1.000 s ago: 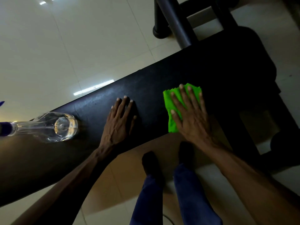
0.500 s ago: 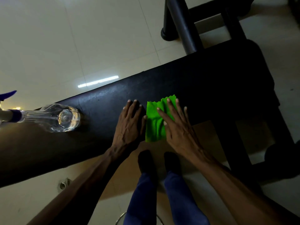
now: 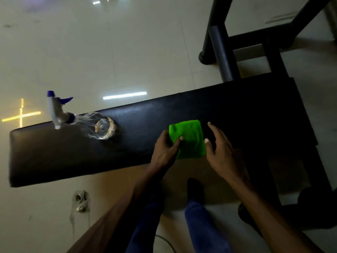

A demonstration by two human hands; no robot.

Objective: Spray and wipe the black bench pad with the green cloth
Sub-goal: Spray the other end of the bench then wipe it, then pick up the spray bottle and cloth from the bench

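The black bench pad runs across the view from lower left to upper right. A folded green cloth lies near its front edge. My left hand pinches the cloth's left edge, thumb on top. To the cloth's right my right hand hovers with fingers spread, its thumb close to the cloth's right edge and nothing in it. A clear spray bottle with a white and blue trigger head stands on the pad to the left of the cloth.
Black metal frame posts rise behind the pad at upper right, and more dark frame sits low on the right. My legs in blue trousers stand in front of the bench. A small metal floor fitting is at lower left.
My right hand has lifted off the cloth and moved to its right side. My left hand left the pad and took hold of the cloth's left edge. The view shifted, showing the bottle's head.
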